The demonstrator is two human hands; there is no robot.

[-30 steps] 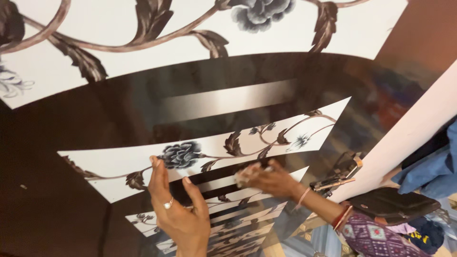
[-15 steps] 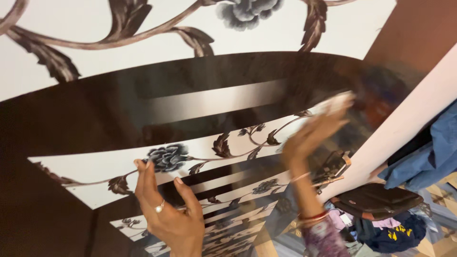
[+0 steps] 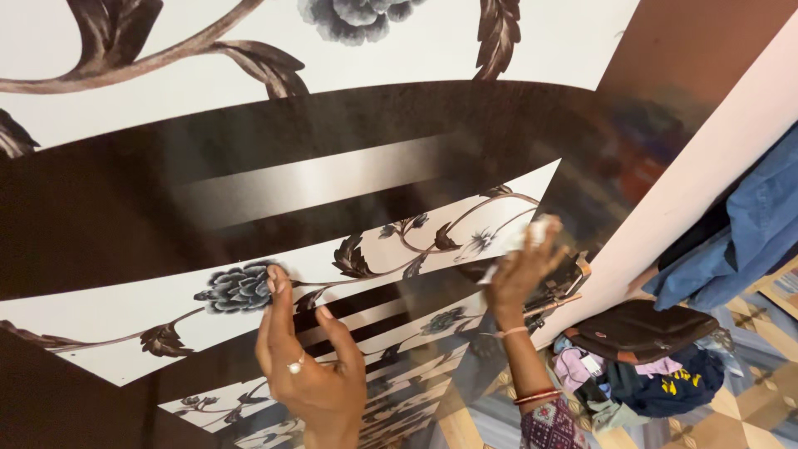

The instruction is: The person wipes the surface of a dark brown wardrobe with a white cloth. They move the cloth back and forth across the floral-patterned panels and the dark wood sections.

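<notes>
While glossy and floral, the panel (image 3: 349, 166) under left hand (image 3: 303, 366), fingers spread; right hand (image 3: 515, 270) pinching white cloth (image 3: 536, 231).

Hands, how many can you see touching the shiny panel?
2. The left hand presses flat on the panel near a grey flower. The right hand holds a white cloth against it, farther right.

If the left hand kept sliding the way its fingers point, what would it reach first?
The left hand points up the glossy panel; its fingertips already touch the printed grey flower, so that comes first, then the dark band beyond.
</notes>
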